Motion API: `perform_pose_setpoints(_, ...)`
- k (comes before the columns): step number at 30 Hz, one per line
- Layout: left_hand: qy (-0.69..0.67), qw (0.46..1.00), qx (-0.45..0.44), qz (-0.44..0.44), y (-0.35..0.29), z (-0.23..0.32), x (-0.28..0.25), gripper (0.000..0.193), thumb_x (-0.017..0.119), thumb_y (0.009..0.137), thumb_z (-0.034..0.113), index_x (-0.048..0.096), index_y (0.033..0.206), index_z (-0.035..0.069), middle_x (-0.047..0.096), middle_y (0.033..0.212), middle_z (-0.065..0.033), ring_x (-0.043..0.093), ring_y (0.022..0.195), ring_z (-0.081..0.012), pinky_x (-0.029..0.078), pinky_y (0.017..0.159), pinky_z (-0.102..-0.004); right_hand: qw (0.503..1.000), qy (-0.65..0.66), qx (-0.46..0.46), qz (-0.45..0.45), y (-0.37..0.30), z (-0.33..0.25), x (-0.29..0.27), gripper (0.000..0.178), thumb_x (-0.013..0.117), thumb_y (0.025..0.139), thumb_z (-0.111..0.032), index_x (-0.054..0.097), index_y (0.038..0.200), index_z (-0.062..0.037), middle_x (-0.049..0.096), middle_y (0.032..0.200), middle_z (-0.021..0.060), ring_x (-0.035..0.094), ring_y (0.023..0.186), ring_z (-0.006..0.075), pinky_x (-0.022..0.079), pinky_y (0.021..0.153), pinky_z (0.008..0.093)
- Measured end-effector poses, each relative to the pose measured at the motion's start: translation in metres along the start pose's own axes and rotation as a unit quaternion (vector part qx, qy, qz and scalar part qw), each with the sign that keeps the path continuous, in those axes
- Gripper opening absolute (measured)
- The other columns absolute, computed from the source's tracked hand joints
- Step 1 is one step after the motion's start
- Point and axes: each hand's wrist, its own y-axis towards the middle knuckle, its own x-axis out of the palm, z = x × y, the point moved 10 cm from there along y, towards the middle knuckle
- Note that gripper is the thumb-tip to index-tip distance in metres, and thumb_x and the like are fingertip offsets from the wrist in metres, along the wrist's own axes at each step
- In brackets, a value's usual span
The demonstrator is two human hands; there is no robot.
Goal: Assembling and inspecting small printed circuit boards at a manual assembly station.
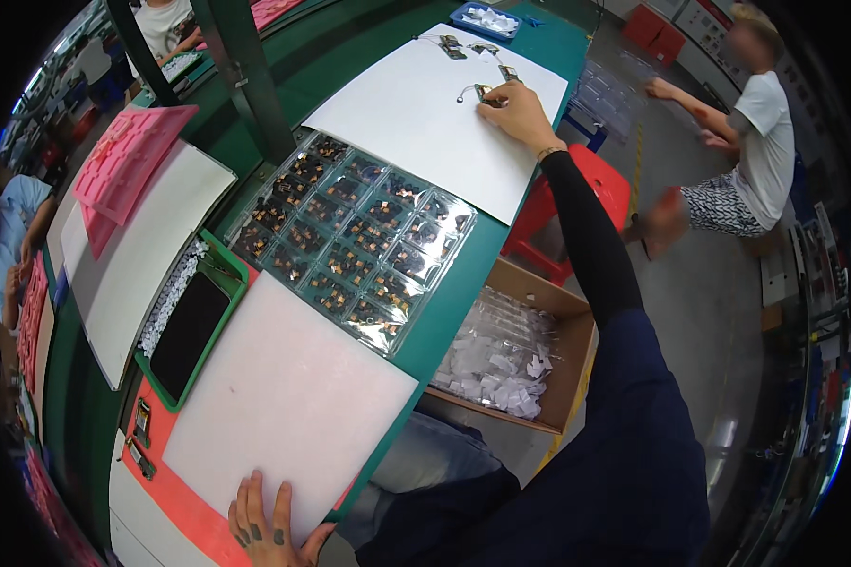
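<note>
My right hand (pixel 522 115) is stretched far out over a white board (pixel 416 104). Its fingers pinch a small circuit board (pixel 485 94), from which a thin wire with a round dark end trails left. Just beyond the hand lie several more small circuit boards (pixel 454 52) with wires. Fingers apart, my left hand (pixel 272 524) rests on the near edge of a pale pink foam sheet (pixel 293 378). Between the two hands sits a clear plastic tray (pixel 394 352), its compartments filled with small black and copper-coloured parts.
A green bin (pixel 194 378) with white bits and a black pad stands left of the foam sheet. Two small boards (pixel 142 439) lie nearby. Below the table's right edge are a carton (pixel 572 378) of plastic scraps and a red stool (pixel 600 184). Another person (pixel 761 132) sits at right.
</note>
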Motion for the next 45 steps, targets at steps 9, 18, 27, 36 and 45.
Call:
perform_pose_setpoints(9, -0.115, 0.965, 0.052, 0.231, -0.021, -0.047, 0.004, 0.046, 0.07, 0.095, 0.017, 0.061, 0.138, 0.004, 0.061, 0.139, -0.0197, 0.059, 0.125, -0.0372, 0.044, 0.109, -0.0453, 0.986, -0.016, 0.161, 0.028, 0.006, 0.032, 0.011, 0.017, 0.074, 0.079, -0.022, 0.08, 0.083, -0.0063, 0.074, 0.081, 0.016, 0.07, 0.074, 0.0323, 0.057, 0.076, 0.0378)
perform_pose_setpoints(18, -0.179, 0.894, 0.042, 0.409, -0.006, 0.011, -0.049, 0.021, 0.063, 0.101, 0.011, 0.065, 0.119, 0.0, 0.071, 0.105, -0.0165, 0.068, 0.096, -0.0299, 0.055, 0.091, -0.0427, 0.689, 0.707, 0.133, 0.088, -0.074, -0.094, -0.027, 0.019, 0.066, 0.094, -0.008, 0.067, 0.106, 0.0071, 0.067, 0.104, 0.0167, 0.069, 0.094, 0.0259, 0.057, 0.088, 0.031)
perform_pose_setpoints(27, -0.665, 0.707, -0.06, 0.234, 0.082, 0.03, -0.007, 0.044, 0.055, 0.107, 0.028, 0.052, 0.136, -0.005, 0.066, 0.124, -0.0216, 0.063, 0.111, -0.0255, 0.048, 0.1, -0.0349, 0.216, 0.835, 0.35, -0.366, -0.345, -0.364, 0.047, 0.034, 0.054, 0.104, -0.014, 0.055, 0.133, 0.0049, 0.067, 0.122, 0.0201, 0.071, 0.107, 0.0272, 0.059, 0.099, 0.036)
perform_pose_setpoints(36, -0.734, 0.587, -0.159, 0.303, 0.065, -0.03, -0.011, 0.026, 0.048, 0.111, 0.024, 0.052, 0.122, 0.0, 0.068, 0.102, -0.0135, 0.064, 0.077, -0.0147, 0.051, 0.068, -0.0211, 0.837, 0.509, 0.096, -0.177, -0.231, -0.297, -0.017, 0.012, 0.068, 0.093, -0.008, 0.076, 0.096, 0.0011, 0.071, 0.077, 0.0084, 0.061, 0.056, 0.0113, 0.05, 0.052, 0.0213)
perform_pose_setpoints(45, -0.786, 0.581, -0.175, 0.12, 0.075, -0.04, 0.031, 0.031, 0.044, 0.112, 0.024, 0.051, 0.136, 0.006, 0.062, 0.088, -0.0056, 0.042, 0.054, -0.0063, 0.023, 0.041, -0.0185, 0.919, 0.166, -0.278, -0.224, -0.092, -0.375, 0.064, 0.019, 0.072, 0.088, -0.013, 0.08, 0.101, -0.0016, 0.073, 0.09, 0.0097, 0.063, 0.072, 0.0188, 0.052, 0.068, 0.0298)
